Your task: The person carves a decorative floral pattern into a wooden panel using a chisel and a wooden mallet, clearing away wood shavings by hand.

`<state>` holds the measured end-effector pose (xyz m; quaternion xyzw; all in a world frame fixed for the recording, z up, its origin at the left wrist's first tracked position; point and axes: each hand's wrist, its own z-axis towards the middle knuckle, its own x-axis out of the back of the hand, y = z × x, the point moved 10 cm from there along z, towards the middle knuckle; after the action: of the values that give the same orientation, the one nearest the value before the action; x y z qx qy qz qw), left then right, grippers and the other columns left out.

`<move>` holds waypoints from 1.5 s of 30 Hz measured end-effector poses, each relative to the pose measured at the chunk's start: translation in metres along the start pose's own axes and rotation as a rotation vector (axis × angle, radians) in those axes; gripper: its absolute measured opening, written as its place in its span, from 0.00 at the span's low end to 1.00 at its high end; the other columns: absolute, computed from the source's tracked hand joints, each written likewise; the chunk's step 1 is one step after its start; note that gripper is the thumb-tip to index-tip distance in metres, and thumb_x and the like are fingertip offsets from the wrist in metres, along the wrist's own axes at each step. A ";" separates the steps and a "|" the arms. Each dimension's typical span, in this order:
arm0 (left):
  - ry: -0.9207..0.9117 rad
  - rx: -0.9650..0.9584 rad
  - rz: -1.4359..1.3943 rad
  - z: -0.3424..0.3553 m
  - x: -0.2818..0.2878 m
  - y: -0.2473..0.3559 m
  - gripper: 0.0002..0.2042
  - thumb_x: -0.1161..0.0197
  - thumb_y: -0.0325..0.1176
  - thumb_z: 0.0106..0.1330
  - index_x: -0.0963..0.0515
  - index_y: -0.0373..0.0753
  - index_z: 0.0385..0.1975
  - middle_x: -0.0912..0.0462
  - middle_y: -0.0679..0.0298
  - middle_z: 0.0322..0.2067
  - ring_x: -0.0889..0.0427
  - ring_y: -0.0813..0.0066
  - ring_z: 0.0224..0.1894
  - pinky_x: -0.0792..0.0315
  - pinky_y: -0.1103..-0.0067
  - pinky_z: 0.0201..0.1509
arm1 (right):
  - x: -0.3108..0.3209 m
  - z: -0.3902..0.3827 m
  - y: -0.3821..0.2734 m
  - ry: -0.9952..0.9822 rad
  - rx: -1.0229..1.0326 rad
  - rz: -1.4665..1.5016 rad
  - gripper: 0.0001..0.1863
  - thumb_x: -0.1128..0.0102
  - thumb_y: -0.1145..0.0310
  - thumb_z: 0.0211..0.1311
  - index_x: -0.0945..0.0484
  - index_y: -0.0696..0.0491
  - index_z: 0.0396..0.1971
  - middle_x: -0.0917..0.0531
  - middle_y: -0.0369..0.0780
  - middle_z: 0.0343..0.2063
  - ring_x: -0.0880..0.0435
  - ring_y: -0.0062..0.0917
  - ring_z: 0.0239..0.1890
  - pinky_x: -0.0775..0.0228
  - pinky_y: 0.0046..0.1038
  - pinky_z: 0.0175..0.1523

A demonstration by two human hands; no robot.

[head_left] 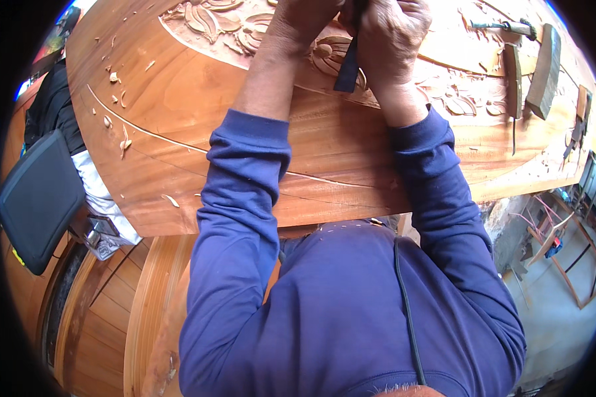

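Both hands meet at the top edge, over the carved part of a large wooden panel (pixel 172 99). A dark, flat tool, probably a carving chisel (pixel 347 71), stands out between them with its squared end toward me. My right hand (pixel 392 36) is closed around it, fingers curled in. My left hand (pixel 308 23) is also closed against the tool from the other side, its fingers partly cut off by the picture edge. Carved leaf and petal shapes (pixel 330 54) lie in relief under the hands. The tool's working end is hidden.
On the panel's right lie a metal tool (pixel 506 27), a wood-handled chisel (pixel 512 79), a thick wooden block (pixel 544 71) and more tools (pixel 578 122). Wood shavings (pixel 125 141) dot the left. A black chair (pixel 43 198) stands left; a wooden frame (pixel 581 274) lies on the right floor.
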<state>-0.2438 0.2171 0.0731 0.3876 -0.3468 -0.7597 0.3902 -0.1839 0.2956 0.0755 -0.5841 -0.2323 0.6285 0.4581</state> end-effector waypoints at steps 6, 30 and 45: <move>0.010 0.257 -0.259 -0.003 -0.009 -0.031 0.14 0.48 0.34 0.82 0.25 0.34 0.59 0.17 0.62 0.51 0.19 0.79 0.51 0.24 0.83 0.56 | 0.036 -0.001 0.026 0.154 -0.037 -0.018 0.15 0.44 0.73 0.78 0.23 0.56 0.60 0.16 0.33 0.44 0.19 0.13 0.41 0.27 0.16 0.41; -0.070 0.134 -0.352 0.001 -0.015 -0.012 0.22 0.47 0.43 0.82 0.27 0.32 0.66 0.18 0.56 0.56 0.19 0.72 0.58 0.25 0.80 0.62 | 0.021 -0.005 0.018 0.201 0.046 -0.015 0.19 0.48 0.72 0.80 0.28 0.57 0.66 0.18 0.37 0.54 0.19 0.17 0.51 0.25 0.19 0.54; -0.053 0.160 -0.045 -0.001 -0.015 -0.014 0.31 0.49 0.54 0.79 0.33 0.37 0.72 0.19 0.61 0.50 0.18 0.79 0.45 0.23 0.81 0.49 | 0.019 0.015 -0.008 0.101 -0.067 -0.116 0.08 0.48 0.65 0.81 0.25 0.51 0.51 0.25 0.31 0.24 0.30 0.12 0.17 0.41 0.15 0.18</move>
<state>-0.2414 0.2362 0.0654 0.4051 -0.4078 -0.7481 0.3317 -0.1933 0.3190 0.0758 -0.6158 -0.2632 0.5626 0.4848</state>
